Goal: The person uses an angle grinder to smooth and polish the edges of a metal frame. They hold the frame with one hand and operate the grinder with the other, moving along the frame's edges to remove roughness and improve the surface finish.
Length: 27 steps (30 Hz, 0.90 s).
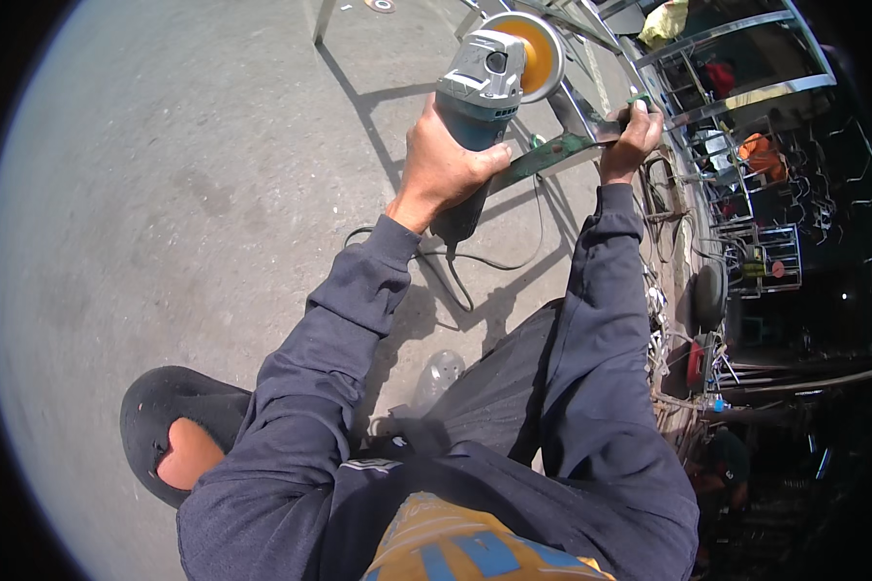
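While left hand (446,167) wraps fingers round body of angle grinder (477,76), right hand (634,142) grasps corner of metal frame (552,153) ahead of person, above grey floor (165,242). Whether orange disc (536,62) touches metal, cannot tell. Judged from here: steady wrist, light even pressure and shallow disc angle work best; right fingers well clear of disc's path, frame braced firmly, looped cord (495,264) away from disc.
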### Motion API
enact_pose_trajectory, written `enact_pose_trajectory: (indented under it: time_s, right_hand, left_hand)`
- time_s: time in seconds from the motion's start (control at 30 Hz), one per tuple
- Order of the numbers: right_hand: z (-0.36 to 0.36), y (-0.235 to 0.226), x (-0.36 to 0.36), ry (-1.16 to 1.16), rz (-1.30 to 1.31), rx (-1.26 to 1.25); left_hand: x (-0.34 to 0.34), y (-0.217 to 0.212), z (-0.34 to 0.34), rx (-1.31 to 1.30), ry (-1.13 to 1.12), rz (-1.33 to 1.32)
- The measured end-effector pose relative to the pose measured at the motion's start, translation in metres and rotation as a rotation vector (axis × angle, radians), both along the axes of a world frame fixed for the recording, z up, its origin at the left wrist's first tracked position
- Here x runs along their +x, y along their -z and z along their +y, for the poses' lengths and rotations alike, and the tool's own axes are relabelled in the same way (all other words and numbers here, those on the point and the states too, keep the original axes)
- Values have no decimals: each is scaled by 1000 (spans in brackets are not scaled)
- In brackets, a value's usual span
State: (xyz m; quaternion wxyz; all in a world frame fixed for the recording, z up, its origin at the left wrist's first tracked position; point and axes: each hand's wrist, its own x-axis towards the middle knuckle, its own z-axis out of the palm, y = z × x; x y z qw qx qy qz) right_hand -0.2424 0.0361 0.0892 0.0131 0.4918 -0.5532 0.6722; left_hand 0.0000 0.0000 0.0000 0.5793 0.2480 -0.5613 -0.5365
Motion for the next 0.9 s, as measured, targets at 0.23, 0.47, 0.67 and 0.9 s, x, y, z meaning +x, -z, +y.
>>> enact_pose_trajectory:
  time_s: [0.23, 0.47, 0.67, 0.9]
  right_hand:
    - [-2, 6, 1, 2, -6, -38]
    - [2, 6, -4, 24, 72, -43]
    - [3, 7, 1, 93, 90, -48]
    - [4, 12, -4, 49, 9, -68]
  left_hand:
    - [5, 7, 3, -7, -35, -2]
    - [1, 0, -55, -6, -77, -15]
    - [8, -17, -118, -67, -116, -105]
    - [-5, -42, -163, -285, -360, -213]
